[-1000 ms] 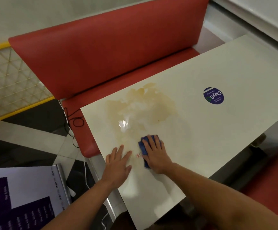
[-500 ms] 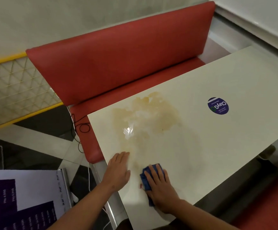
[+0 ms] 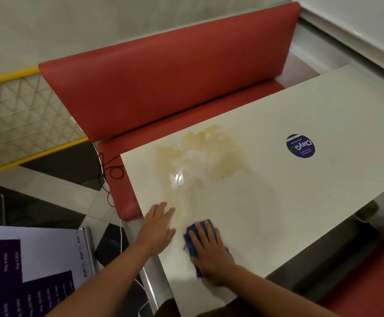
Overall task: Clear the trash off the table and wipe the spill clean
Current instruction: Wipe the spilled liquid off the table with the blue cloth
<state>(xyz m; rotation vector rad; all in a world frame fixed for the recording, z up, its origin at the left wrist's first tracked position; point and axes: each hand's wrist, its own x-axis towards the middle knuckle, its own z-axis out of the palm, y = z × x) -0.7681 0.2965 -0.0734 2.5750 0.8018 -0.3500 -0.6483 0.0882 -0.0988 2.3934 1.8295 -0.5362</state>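
A brownish wet spill (image 3: pixel 211 156) spreads over the near left part of the white table (image 3: pixel 300 197). My right hand (image 3: pixel 211 250) lies flat with straight fingers on a blue cloth (image 3: pixel 192 236), pressing it to the tabletop just below the spill. My left hand (image 3: pixel 157 226) rests flat on the table near its left edge, fingers spread, holding nothing. Most of the cloth is hidden under my right hand.
A round purple sticker (image 3: pixel 300 145) sits on the table to the right. A red bench (image 3: pixel 175 72) runs behind the table, with a black cable (image 3: pixel 113 172) on its seat. A white and purple sign (image 3: pixel 26 266) lies on the floor at lower left.
My right hand slid the blue cloth down toward the table's near edge, away from the spill. My left hand stayed flat on the table's left side.
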